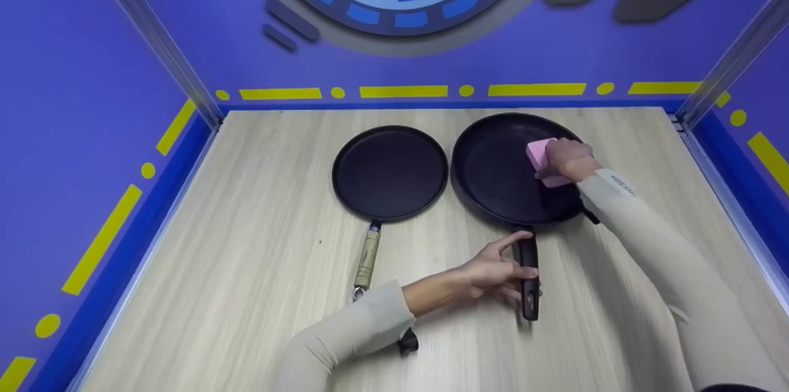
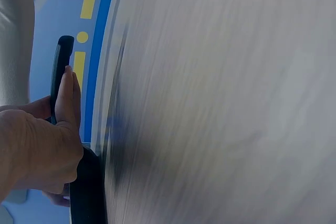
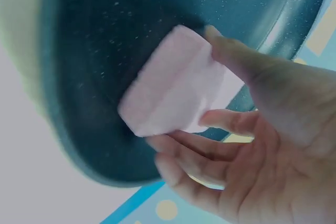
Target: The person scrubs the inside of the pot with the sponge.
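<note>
My right hand point(image 1: 568, 158) pinches a pink sponge point(image 3: 173, 82) between thumb and fingers. It holds the sponge against the inside of a large black frying pan point(image 1: 493, 164), over the right part of its surface. Pale specks dot the dark coating in the right wrist view. On the near side, my left hand point(image 1: 496, 270) grips the pan's black handle point(image 1: 530, 302), thumb and fingers spread along it. The left wrist view shows the same handle point(image 2: 62, 51) poking up past the fingers.
Left of the frying pan lies a flat round black pan point(image 1: 390, 171) with a wood-patterned handle point(image 1: 368, 256), its end by my left sleeve. A small black object point(image 1: 407, 341) shows below that sleeve. Blue panels point(image 1: 407, 68) wall in the wooden table point(image 1: 271, 195).
</note>
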Demonstrator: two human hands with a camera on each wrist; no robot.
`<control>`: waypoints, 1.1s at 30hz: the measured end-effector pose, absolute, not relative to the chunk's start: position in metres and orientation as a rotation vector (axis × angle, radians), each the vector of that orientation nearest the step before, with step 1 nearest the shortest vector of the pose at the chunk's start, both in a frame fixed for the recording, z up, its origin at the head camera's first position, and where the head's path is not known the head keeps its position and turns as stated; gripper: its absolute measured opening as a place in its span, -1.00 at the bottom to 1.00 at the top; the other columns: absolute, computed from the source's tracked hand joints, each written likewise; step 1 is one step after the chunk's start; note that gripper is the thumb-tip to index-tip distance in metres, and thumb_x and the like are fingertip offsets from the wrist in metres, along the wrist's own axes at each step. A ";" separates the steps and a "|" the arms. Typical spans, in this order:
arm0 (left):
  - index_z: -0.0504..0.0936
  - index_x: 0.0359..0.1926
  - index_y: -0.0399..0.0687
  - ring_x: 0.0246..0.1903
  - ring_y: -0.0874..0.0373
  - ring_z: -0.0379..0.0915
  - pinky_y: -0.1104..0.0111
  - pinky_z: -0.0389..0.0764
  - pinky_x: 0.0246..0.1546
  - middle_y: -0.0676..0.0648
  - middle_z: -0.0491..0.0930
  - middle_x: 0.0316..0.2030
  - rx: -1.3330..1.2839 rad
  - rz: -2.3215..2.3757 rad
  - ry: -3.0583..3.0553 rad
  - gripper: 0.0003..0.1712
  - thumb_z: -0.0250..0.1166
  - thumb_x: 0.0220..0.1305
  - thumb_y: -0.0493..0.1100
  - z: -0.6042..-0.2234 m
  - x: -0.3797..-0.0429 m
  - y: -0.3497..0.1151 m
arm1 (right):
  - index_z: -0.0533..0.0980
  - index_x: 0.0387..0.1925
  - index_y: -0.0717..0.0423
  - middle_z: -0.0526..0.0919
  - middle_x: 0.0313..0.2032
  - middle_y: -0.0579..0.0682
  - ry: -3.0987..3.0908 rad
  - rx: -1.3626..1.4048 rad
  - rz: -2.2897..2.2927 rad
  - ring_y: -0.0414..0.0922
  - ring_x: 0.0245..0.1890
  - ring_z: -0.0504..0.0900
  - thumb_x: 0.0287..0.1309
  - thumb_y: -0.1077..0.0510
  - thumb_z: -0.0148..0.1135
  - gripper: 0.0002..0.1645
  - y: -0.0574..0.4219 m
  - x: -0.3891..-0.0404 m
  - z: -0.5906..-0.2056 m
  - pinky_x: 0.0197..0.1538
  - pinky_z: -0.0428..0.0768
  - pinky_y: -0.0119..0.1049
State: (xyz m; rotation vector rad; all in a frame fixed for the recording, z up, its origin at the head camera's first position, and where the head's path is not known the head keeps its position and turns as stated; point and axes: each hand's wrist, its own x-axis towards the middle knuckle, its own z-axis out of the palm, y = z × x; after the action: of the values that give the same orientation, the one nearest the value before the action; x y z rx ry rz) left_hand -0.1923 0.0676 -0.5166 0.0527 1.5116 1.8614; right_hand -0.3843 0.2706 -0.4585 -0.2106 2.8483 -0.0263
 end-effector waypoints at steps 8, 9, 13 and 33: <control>0.39 0.44 0.28 -0.17 -0.33 0.73 0.20 0.83 -0.42 -0.18 0.74 -0.40 0.037 1.863 1.503 -0.16 0.35 0.26 -0.48 -0.518 -0.190 0.068 | 0.56 -0.31 0.35 0.62 -0.36 0.22 2.770 -0.234 -0.040 0.09 -0.34 0.58 0.14 -0.23 0.43 -0.35 0.275 -0.355 -0.456 -0.24 0.70 0.01; 0.39 0.44 0.28 -0.16 -0.33 0.73 0.20 0.83 -0.41 -0.18 0.75 -0.40 0.037 1.859 1.503 -0.15 0.35 0.26 -0.48 -0.517 -0.190 0.067 | 0.57 -0.33 0.32 0.59 -0.39 0.17 2.755 -0.230 -0.039 0.06 -0.36 0.55 0.15 -0.24 0.42 -0.37 0.274 -0.352 -0.456 -0.28 0.67 -0.04; 0.40 0.43 0.28 -0.16 -0.34 0.73 0.18 0.83 -0.39 -0.22 0.75 -0.38 0.034 1.857 1.504 -0.17 0.35 0.26 -0.48 -0.517 -0.190 0.066 | 0.56 -0.22 0.39 0.58 -0.35 0.16 2.716 -0.230 -0.004 0.05 -0.35 0.55 0.19 -0.28 0.37 -0.27 0.264 -0.342 -0.455 -0.25 0.69 -0.05; 0.36 0.45 0.30 -0.13 -0.26 0.75 0.12 0.84 -0.30 -0.23 0.76 -0.33 0.030 1.859 1.469 -0.15 0.34 0.28 -0.47 -0.517 -0.191 0.068 | 0.40 0.14 0.32 0.56 -0.10 0.38 2.871 -0.781 -0.055 0.32 -0.11 0.61 0.15 -0.17 0.45 -0.21 0.225 -0.310 -0.478 -0.11 0.72 0.28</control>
State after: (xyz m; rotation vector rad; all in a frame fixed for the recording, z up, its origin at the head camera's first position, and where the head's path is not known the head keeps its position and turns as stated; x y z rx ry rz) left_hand -0.1914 0.0676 -0.5170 0.0296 1.4691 1.8591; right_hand -0.3098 0.2253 -0.4782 -0.7808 2.8711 -0.0555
